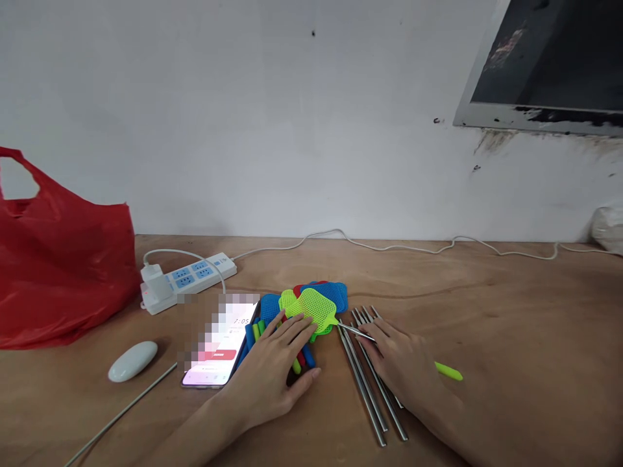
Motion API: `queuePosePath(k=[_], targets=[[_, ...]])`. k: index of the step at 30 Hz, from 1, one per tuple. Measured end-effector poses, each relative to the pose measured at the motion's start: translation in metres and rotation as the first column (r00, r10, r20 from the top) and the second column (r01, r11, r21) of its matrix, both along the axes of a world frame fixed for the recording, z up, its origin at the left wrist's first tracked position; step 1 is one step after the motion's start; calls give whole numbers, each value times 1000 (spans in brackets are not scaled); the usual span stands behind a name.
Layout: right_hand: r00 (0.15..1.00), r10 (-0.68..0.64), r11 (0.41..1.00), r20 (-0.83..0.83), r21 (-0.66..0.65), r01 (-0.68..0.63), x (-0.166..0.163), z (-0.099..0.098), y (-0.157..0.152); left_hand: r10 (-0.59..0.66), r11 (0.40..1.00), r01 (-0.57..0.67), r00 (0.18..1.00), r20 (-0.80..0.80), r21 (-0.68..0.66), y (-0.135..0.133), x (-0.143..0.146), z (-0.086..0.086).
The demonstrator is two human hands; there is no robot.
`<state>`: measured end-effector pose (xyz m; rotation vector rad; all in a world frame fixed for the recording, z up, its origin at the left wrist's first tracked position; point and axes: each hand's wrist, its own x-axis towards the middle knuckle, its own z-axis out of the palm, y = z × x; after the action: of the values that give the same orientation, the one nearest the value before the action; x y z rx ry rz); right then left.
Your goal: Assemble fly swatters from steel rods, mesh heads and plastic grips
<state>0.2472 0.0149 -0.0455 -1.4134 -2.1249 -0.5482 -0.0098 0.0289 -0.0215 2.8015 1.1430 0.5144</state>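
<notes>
A yellow-green fly swatter (317, 307) with a thin metal shaft lies across the middle. My right hand (406, 360) is closed around its shaft, and the yellow-green handle end shows beyond the hand. My left hand (275, 366) lies palm down with its fingers stretched out, the fingertips at the lower edge of that swatter's mesh head. Under and around the left hand are blue swatter heads (333, 297) and a heap of coloured handles (256, 334), partly hidden by the fingers. Several metal rods (363, 383) lie side by side beneath and left of my right hand.
A lit phone (219, 347) lies left of the heap. Behind it is a white power strip (195, 279) with a plug and a cable running along the wall. A white oval object (133, 361) and a red plastic bag (63, 266) are at the left.
</notes>
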Motion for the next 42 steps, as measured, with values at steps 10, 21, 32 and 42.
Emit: queuePosePath(k=[10, 21, 32, 42], targets=[[1000, 29, 998, 3, 57, -30, -2, 2, 2, -20, 999, 17, 998, 58, 50, 0, -2, -2], [974, 136, 985, -182, 133, -112, 12, 12, 7, 240, 967, -252, 872, 427, -29, 3, -5, 8], [957, 236, 966, -171, 147, -212, 14, 13, 4, 341, 931, -183, 750, 566, -317, -1, -5, 12], [970, 222, 962, -102, 188, -200, 15, 18, -3, 327, 940, -170, 695, 641, -296, -2, -6, 12]])
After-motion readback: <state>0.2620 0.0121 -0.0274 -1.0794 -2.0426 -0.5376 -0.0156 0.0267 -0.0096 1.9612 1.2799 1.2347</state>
